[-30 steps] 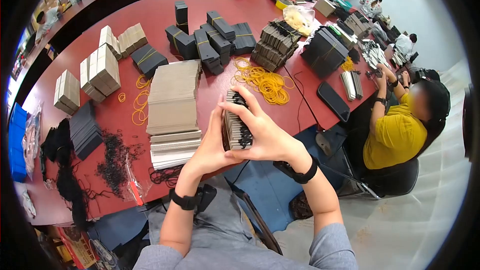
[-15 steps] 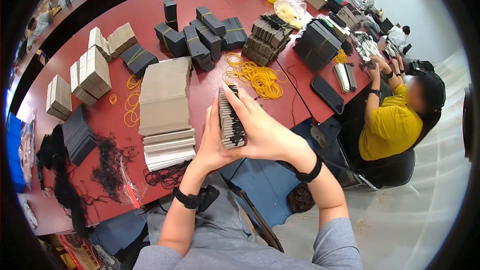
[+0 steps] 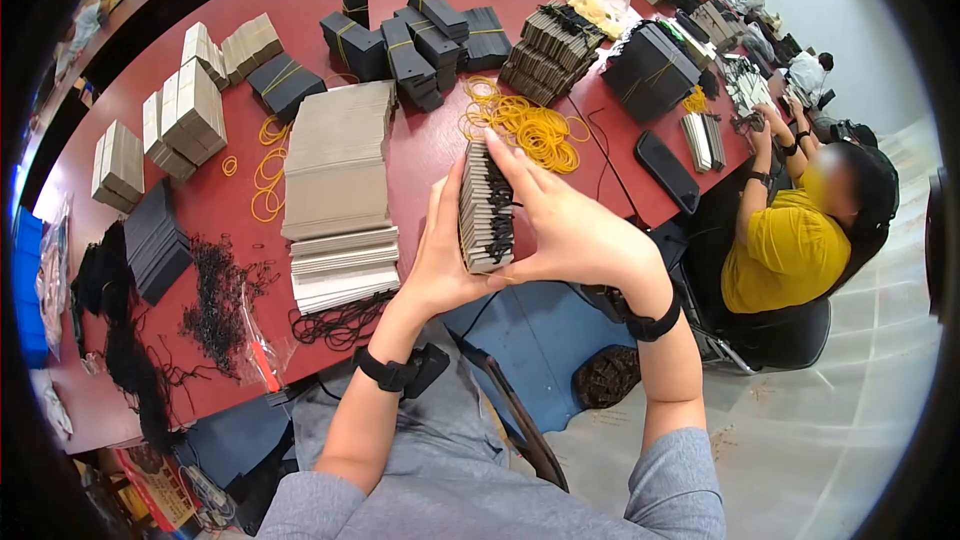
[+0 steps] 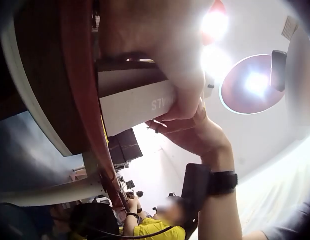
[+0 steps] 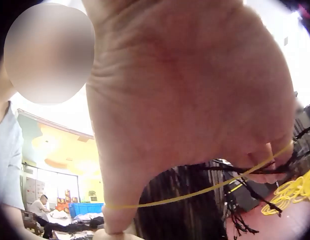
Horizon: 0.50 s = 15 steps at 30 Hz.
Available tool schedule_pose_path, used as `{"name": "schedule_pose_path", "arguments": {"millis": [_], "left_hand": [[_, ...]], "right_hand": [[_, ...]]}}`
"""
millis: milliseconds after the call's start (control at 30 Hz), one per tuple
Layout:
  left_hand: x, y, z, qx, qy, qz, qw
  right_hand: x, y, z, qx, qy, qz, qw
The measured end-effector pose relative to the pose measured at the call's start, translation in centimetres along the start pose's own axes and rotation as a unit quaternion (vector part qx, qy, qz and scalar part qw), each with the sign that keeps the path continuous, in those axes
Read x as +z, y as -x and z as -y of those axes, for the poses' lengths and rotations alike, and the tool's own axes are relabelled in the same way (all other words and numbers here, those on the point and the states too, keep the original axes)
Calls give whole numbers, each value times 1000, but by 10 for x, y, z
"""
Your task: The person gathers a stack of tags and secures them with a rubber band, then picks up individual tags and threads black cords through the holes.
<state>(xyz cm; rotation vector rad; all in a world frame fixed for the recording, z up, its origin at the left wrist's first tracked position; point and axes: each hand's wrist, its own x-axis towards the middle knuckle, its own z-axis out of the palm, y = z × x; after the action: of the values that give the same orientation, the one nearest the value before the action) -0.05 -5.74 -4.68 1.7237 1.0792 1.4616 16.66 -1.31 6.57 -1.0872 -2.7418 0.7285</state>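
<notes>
A bundle of grey-beige card tags (image 3: 483, 220) with black cords along its right side stands up between my two hands. My left hand (image 3: 437, 252) grips the bundle from the left, fingers along its side. White lettering shows on the bundle's pale outer face (image 4: 132, 107) in the left wrist view. My right hand (image 3: 585, 240) arches over the corded side, fingertips at the far end and thumb at the near end. A yellow rubber band (image 5: 195, 199) is stretched from its thumb to its fingers, across the dark corded side of the bundle.
Loose yellow rubber bands (image 3: 530, 125) lie beyond my hands. To the left is a long row of beige cards (image 3: 340, 155); banded black stacks (image 3: 410, 65) stand behind. A phone (image 3: 667, 172) lies to the right, near a seated person in yellow (image 3: 790, 240).
Both hands and the bundle have risen slightly away from my body. My right palm has moved off the bundle to the right, leaving more of its corded side exposed.
</notes>
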Motion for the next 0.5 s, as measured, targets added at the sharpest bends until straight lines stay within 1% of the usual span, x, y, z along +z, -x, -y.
{"name": "schedule_pose_path", "arguments": {"millis": [67, 100, 133, 200, 333, 400, 433, 500], "left_hand": [[-2, -1, -1, -11, 19, 12, 1000], [-2, 0, 0, -4, 26, 13, 1000], [-1, 0, 1, -5, 27, 13, 1000], [-1, -1, 2, -14, 16, 10, 1000], [-2, -1, -2, -10, -3, 21, 1000], [-3, 1, -3, -31, 22, 8, 999], [-2, 2, -3, -22, 15, 5, 1000], [-2, 1, -3, -22, 22, 10, 999]], "right_hand": [[-2, 1, -7, -28, -45, 14, 998], [-4, 2, -6, -28, -11, 14, 999], [-3, 4, -7, -27, -11, 16, 999], [1, 6, -8, -61, 2, -10, 998], [0, 7, 1, -63, 20, -34, 997], [2, 9, 4, -72, -13, -77, 994], [4, 10, 8, -73, -14, -76, 994], [9, 14, 17, -13, -24, -72, 997]]}}
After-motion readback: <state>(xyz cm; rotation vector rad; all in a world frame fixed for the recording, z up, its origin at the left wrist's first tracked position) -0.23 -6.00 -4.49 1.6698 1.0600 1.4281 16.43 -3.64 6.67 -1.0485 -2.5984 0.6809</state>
